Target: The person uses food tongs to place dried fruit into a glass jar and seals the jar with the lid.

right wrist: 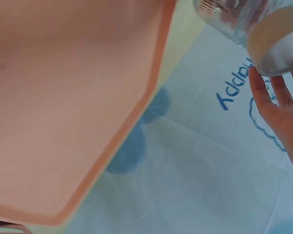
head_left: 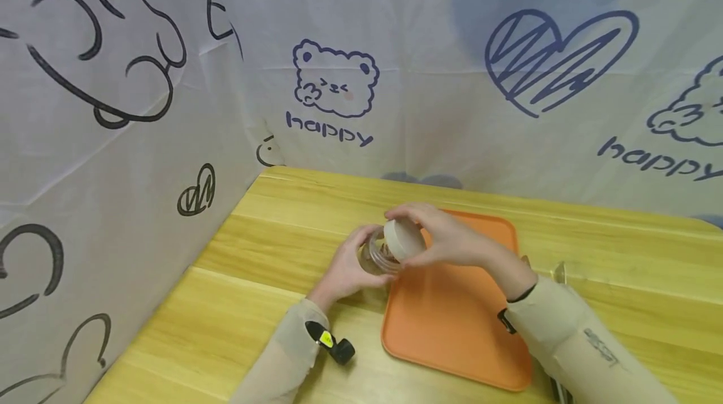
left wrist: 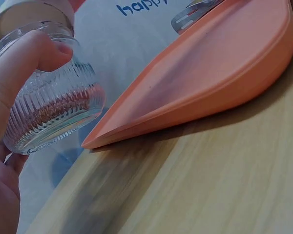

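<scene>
My left hand grips a ribbed clear glass jar off the table, left of the orange tray's far end. Small reddish-brown bits lie low inside the jar. My right hand holds a round white lid by its edge, fingers on the far side and thumb on the near side. The lid is tilted at the jar's mouth, and in the head view part of the threaded glass rim shows beside it. In the right wrist view fingertips rest against the lid's rim.
An orange tray lies on the wooden table, partly beneath my right forearm. Metal utensils lie along its right side. Printed white cloth hangs behind the table and on its left.
</scene>
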A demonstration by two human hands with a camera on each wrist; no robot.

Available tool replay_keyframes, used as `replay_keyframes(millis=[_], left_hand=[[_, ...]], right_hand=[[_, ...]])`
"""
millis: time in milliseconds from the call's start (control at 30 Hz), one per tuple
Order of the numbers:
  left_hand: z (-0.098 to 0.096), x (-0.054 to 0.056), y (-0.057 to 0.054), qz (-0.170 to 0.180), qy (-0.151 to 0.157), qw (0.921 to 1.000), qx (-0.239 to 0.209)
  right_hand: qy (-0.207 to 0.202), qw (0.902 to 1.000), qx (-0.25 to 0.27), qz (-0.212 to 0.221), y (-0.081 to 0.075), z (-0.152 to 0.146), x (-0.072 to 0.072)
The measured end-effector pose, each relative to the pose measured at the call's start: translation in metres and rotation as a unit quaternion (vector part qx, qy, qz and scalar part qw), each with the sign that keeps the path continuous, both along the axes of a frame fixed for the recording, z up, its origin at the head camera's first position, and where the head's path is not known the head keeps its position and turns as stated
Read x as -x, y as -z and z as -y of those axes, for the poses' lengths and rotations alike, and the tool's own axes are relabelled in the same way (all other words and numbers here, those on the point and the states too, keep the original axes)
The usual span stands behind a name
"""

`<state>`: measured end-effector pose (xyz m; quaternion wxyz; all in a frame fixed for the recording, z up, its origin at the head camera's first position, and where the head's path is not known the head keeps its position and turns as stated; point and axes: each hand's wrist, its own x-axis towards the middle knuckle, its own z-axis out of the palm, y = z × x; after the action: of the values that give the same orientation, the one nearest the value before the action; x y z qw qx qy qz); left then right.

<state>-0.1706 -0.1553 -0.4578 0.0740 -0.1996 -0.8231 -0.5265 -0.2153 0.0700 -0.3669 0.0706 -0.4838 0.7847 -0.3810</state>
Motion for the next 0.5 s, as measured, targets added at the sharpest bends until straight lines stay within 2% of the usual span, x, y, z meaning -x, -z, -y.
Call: replay_keyframes(millis=[133, 167, 200, 300, 367, 400, 500], left_hand=[[-0.002, -0.002, -0.001, -0.010, -0.006, 0.9995, 0.028], [-0.003, -0.005, -0.007, -0.007, -0.007, 0.9994, 0.032], [-0.004, -0.005, -0.007, -0.009, -0.008, 0.9993, 0.036], [-0.004, -0.006, -0.006, -0.013, -0.004, 0.9989, 0.044], [-0.004, -0.007, -0.007, -0.013, 0.000, 0.9988, 0.048], [-0.002, -0.004, -0.001, -0.017, 0.001, 0.9986, 0.050], [-0.002, -0.005, -0.002, -0.021, 0.009, 0.9985, 0.049]], right_hand=[[-0.027, 0.9956, -0.050, -0.075, -0.004, 0.007, -0.002], [-0.033, 0.9940, -0.060, -0.086, -0.004, 0.009, -0.003], [-0.037, 0.9925, -0.067, -0.095, -0.004, 0.010, -0.003], [-0.051, 0.9894, -0.079, -0.111, -0.005, 0.012, -0.003], [-0.058, 0.9890, -0.081, -0.110, -0.005, 0.013, -0.004], [-0.061, 0.9887, -0.082, -0.110, -0.005, 0.013, -0.004], [-0.066, 0.9882, -0.083, -0.110, -0.005, 0.013, -0.005]])
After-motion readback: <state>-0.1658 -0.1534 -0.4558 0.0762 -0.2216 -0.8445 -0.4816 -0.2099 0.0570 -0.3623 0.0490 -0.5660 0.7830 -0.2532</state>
